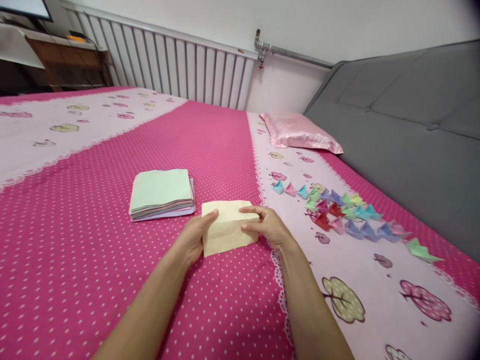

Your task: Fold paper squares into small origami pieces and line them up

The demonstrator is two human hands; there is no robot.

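A pale yellow sheet of paper (228, 226), folded in half, lies on the pink dotted bedspread (93, 260) in front of me. My left hand (193, 240) grips its left edge, thumb on top. At the paper's right edge my right hand (267, 226) pinches it with thumb and fingers. Just beyond the paper, to the left, sits a stack of coloured square paper (162, 200) with a mint green sheet on top.
Several small folded paper boats (347, 215) in many colours lie in rows on the pale band of the bedspread to the right. A pink satin pillow (298, 131) rests by the grey padded headboard (412, 130). A white radiator (180, 65) lines the far wall.
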